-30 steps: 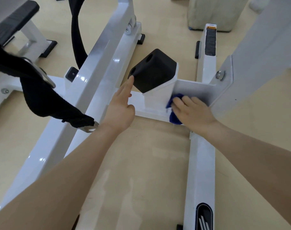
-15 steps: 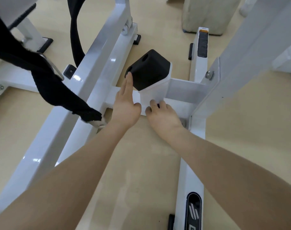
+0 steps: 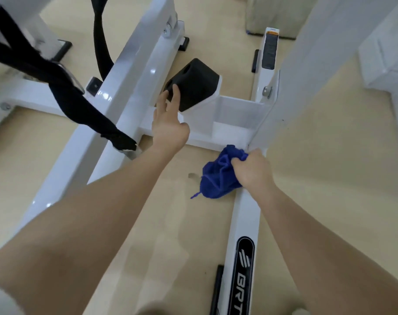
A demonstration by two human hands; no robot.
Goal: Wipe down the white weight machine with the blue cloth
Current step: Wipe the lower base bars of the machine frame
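The white weight machine [image 3: 244, 214] spreads across the floor as low steel beams that meet at a cross joint in the middle. My right hand [image 3: 253, 170] grips the bunched blue cloth [image 3: 218, 177] on the near floor beam, just below that joint. My left hand [image 3: 168, 123] is stretched out with straight fingers, and its fingertips touch the lower edge of the black rubber bumper block [image 3: 193, 84] mounted on the cross beam.
A sloped white beam [image 3: 116, 96] runs up the left side with black straps [image 3: 63, 92] hanging over it. A tall white upright [image 3: 318, 71] rises at the right. A beige pad [image 3: 273, 14] stands at the back. Tan floor lies between the beams.
My right hand has pulled back from the cross joint toward me onto the near beam, and the blue cloth now shows bunched in it. My left hand stays at the black block.
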